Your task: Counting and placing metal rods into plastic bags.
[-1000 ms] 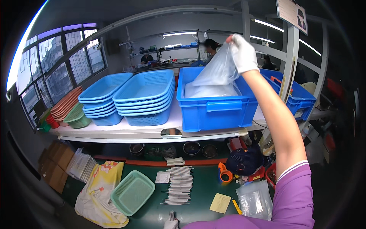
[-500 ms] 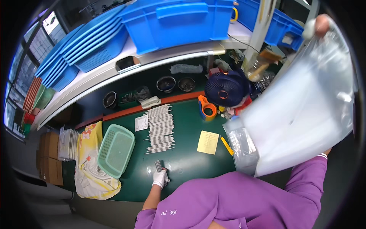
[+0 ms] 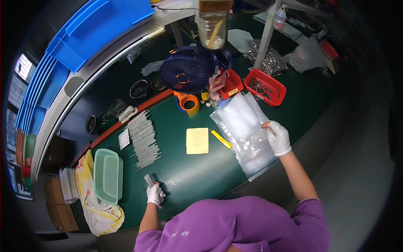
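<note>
A: Status?
B: left hand (image 3: pixel 155 194) clenched on a few metal rods (image 3: pixel 149 181) at bench near edge; right hand (image 3: pixel 278 137) pinching clear bag (image 3: pixel 245 133), flat at right edge. Judging: bagging barely begun, rod row (image 3: pixel 143 139) untouched

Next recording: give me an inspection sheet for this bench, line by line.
Surface: green bench top, crowded.
Job's things: clear plastic bags flat at right; small bundle of metal rods at left.
Clutter: row of metal rods, yellow note, green basket, orange tape roll, blue fan, red tray.
Hands: gloved right hand on the bags; gloved left hand holds the bundle.
Cables: nothing seen.
Surroundings: blue bins on shelf.
</note>
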Demonstrator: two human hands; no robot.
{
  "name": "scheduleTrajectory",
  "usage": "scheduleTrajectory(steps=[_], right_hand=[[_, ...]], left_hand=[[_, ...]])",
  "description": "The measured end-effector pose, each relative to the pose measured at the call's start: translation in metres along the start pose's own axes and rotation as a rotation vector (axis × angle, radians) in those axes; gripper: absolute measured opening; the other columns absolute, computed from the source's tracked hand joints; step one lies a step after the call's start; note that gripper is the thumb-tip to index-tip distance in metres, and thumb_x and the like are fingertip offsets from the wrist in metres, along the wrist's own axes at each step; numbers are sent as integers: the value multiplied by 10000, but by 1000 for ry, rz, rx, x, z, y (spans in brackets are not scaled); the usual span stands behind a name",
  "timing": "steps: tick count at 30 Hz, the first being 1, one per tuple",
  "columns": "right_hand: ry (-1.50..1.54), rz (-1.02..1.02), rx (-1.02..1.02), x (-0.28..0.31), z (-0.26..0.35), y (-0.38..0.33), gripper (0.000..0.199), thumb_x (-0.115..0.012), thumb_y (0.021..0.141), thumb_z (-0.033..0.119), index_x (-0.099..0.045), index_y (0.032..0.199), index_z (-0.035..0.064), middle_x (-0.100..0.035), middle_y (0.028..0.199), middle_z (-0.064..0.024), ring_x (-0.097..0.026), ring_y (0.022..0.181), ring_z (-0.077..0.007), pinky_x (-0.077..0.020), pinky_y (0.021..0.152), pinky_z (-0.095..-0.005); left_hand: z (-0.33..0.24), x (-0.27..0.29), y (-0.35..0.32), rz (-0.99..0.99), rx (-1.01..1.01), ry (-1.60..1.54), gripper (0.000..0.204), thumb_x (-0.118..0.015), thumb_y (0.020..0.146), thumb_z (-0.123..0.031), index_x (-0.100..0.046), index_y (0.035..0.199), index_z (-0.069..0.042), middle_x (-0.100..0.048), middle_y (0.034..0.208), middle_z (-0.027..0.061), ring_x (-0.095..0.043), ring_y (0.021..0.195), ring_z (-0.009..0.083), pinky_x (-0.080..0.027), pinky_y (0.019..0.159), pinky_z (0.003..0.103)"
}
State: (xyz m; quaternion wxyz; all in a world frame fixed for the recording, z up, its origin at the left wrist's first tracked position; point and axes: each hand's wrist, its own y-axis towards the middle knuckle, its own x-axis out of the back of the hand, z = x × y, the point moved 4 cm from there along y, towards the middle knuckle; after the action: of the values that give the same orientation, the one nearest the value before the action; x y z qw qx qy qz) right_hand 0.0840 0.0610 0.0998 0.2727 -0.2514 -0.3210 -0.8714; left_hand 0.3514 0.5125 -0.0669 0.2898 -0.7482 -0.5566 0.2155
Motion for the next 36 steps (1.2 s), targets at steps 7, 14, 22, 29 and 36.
scheduleTrajectory(steps=[7, 14, 22, 29, 36], right_hand=[[-412, -330, -149, -10, -38, -69, 180, -661, 679, 28, -630, 849, 74, -610, 790, -102, -598, 757, -313, -497, 713, -384], [-465, -194, -88, -44, -45, -94, 204, -693, 712, 170, -689, 908, 113, -593, 745, -98, -572, 704, -290, -474, 626, -390], [-768, 64, -176, -79, -55, -56, 405, -594, 791, 162, -580, 1195, 143, -638, 951, -151, -604, 917, -335, -482, 785, -404], [-474, -183, -685, -59, -86, -59, 459, -673, 736, 379, -645, 1062, 57, -646, 1019, -183, -603, 976, -346, -457, 879, -392], [-640, -409, -567, -13, -26, -33, 195, -603, 761, 275, -648, 850, 108, -637, 971, -167, -606, 911, -364, -490, 771, -423]], left_hand=[[3, 15, 4, 49, -23, -10, 34, -487, 870, -96, -486, 869, -130, -340, 466, 2, -346, 329, 151, -373, 319, 332], [-2, 7, 1, 154, -169, -67, 21, -474, 876, -99, -493, 878, -109, -330, 458, 1, -335, 328, 152, -388, 328, 328], [1, 5, -13, 328, -541, -71, 137, -534, 903, -189, -465, 910, -71, -296, 465, -14, -296, 327, 115, -344, 339, 290], [4, 9, -8, 390, -568, -312, 122, -547, 888, -175, -473, 897, -79, -300, 465, -10, -299, 334, 120, -326, 334, 294], [2, 6, 0, 436, -505, -314, 77, -536, 860, -121, -483, 902, -85, -320, 479, -11, -330, 346, 132, -355, 348, 308]])
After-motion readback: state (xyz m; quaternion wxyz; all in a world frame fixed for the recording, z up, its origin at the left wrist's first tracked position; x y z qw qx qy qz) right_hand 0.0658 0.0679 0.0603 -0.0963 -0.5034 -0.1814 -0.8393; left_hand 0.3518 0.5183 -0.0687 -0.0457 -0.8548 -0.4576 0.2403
